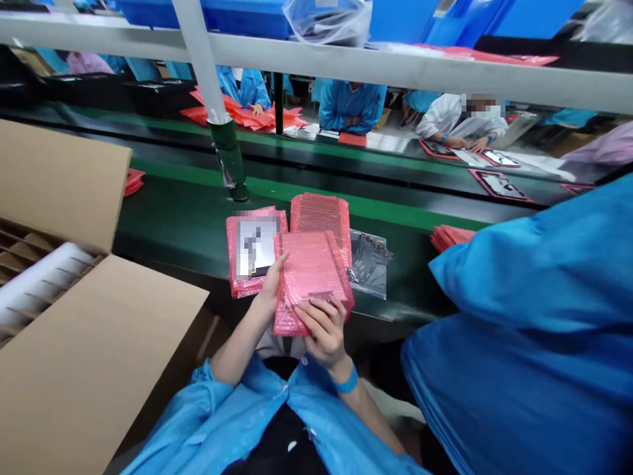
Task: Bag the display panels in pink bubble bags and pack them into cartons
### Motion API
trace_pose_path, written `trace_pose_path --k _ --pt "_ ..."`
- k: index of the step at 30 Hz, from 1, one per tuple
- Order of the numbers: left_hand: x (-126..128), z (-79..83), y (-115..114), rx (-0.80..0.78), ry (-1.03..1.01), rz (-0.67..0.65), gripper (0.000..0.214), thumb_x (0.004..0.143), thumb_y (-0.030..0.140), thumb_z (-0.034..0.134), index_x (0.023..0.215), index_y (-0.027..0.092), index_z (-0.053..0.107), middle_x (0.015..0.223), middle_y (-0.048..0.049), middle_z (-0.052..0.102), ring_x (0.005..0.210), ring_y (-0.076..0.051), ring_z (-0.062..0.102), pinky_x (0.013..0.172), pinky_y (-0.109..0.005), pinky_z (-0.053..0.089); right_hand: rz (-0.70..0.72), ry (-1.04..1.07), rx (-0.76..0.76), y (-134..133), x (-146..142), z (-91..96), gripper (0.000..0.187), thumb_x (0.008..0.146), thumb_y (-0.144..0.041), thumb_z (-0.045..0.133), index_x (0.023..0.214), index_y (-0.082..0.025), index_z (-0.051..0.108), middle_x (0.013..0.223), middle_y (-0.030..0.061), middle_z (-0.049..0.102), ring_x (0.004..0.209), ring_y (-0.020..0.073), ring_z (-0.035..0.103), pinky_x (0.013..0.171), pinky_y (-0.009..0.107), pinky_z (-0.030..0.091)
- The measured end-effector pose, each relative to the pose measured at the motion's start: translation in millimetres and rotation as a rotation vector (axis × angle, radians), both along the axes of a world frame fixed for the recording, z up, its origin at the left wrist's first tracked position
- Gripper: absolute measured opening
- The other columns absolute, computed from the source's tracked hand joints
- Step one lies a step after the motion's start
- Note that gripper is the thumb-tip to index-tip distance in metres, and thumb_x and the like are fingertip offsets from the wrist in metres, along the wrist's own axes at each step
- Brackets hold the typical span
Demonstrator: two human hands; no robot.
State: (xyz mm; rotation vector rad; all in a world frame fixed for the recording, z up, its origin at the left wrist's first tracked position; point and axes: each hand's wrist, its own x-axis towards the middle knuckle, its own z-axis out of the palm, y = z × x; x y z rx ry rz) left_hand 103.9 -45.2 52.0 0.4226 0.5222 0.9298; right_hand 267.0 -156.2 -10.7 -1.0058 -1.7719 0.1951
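A pink bubble-wrap pouch (pixel 312 267) is held up in front of my chest, between both hands. My left hand (pixel 273 280) grips its left edge, with the thumb along the front. Across the lower right front lie the bent fingers of my right hand (pixel 326 326), pressing on the pouch near its flap. Whatever is inside the pouch cannot be made out. Behind it on the bench rest more pink pouches (pixel 321 210). To the left, a flat panel with a pale face (pixel 247 247) lies on another pink pouch. A clear bag of small dark parts (pixel 370 264) is at the right.
An open cardboard box (pixel 93 330) with dividers stands at my left. Close on my right is a co-worker's blue sleeve (pixel 534 264). A post (pixel 230 158) rises from the green bench (pixel 168 224), and a shelf rail (pixel 395 63) crosses above. People sit opposite.
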Motion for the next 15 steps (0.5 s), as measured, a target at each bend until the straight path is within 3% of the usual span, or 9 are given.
trace_pose_path --k 2,4,5,6,8,10,11,13,15 --pt "-3 3.1 5 -0.038 0.051 0.022 0.047 0.092 0.050 0.076 0.120 0.013 0.077 0.116 -0.0160 0.085 0.119 -0.039 0.080 0.115 -0.056 0.061 -0.149 0.284 -0.084 -17 1 -13.3 0.041 0.093 -0.033 0.078 0.133 -0.041 0.080 0.140 0.0023 0.078 0.137 0.0318 0.065 0.130 0.058 0.036" --pt "-8 5.9 6 -0.037 0.099 0.056 0.037 0.089 0.041 0.077 0.114 0.013 0.078 0.110 -0.0143 0.086 0.118 -0.038 0.081 0.115 -0.055 0.061 -0.287 0.759 -0.240 -21 5 -18.3 0.042 0.094 -0.039 0.078 0.135 -0.035 0.077 0.148 0.0068 0.072 0.144 0.0320 0.060 0.132 0.061 0.035" --pt "-10 8.0 7 -0.023 0.120 0.086 0.033 0.087 0.037 0.077 0.111 0.014 0.078 0.107 -0.0130 0.087 0.117 -0.038 0.082 0.115 -0.055 0.062 -0.273 1.007 -0.355 -21 7 -17.9 0.044 0.095 -0.043 0.076 0.138 -0.033 0.074 0.149 0.0082 0.070 0.146 0.0310 0.059 0.132 0.062 0.036" --pt "-13 11.1 7 -0.004 0.140 0.119 0.030 0.085 0.034 0.078 0.107 0.015 0.078 0.105 -0.0115 0.087 0.118 -0.038 0.082 0.115 -0.054 0.062 -0.184 1.226 -0.482 -18 9 -16.2 0.047 0.095 -0.047 0.075 0.140 -0.033 0.072 0.149 0.0087 0.070 0.145 0.0295 0.060 0.132 0.062 0.037" --pt "-16 20.5 8 0.047 0.170 0.193 0.026 0.082 0.032 0.079 0.103 0.016 0.078 0.102 -0.0092 0.087 0.120 -0.038 0.081 0.115 -0.052 0.062 0.136 1.496 -0.729 -12 8 -11.3 0.052 0.093 -0.053 0.077 0.140 -0.033 0.070 0.144 0.0079 0.073 0.139 0.0274 0.066 0.132 0.060 0.041" --pt "-18 33.2 8 0.116 0.190 0.276 0.027 0.083 0.036 0.080 0.103 0.017 0.079 0.105 -0.0081 0.087 0.125 -0.038 0.079 0.115 -0.051 0.062 0.412 1.557 -0.883 -4 3 -7.6 0.052 0.085 -0.055 0.086 0.130 -0.033 0.074 0.132 0.0058 0.078 0.128 0.0272 0.073 0.127 0.059 0.048" --pt "-18 40.0 8 0.157 0.197 0.317 0.030 0.085 0.039 0.080 0.106 0.018 0.079 0.109 -0.0078 0.087 0.128 -0.037 0.078 0.115 -0.051 0.062 0.480 1.543 -0.924 0 0 -6.8 0.049 0.081 -0.054 0.090 0.123 -0.032 0.075 0.124 0.0043 0.081 0.120 0.0274 0.076 0.122 0.058 0.054" --pt "-20 51.7 10 0.248 0.218 0.386 0.037 0.093 0.048 0.075 0.115 0.018 0.079 0.118 -0.0077 0.085 0.134 -0.036 0.074 0.117 -0.051 0.061 0.452 1.462 -0.948 6 -4 -6.9 0.044 0.075 -0.052 0.095 0.109 -0.031 0.077 0.108 0.0031 0.084 0.104 0.0280 0.080 0.106 0.055 0.064" --pt "-24 56.9 14 0.333 0.259 0.425 0.047 0.103 0.057 0.065 0.125 0.018 0.077 0.127 -0.0089 0.083 0.138 -0.037 0.071 0.119 -0.052 0.059 0.258 1.301 -0.873 8 0 -8.0 0.042 0.072 -0.056 0.096 0.099 -0.029 0.077 0.095 0.0044 0.085 0.088 0.0281 0.080 0.087 0.049 0.070"
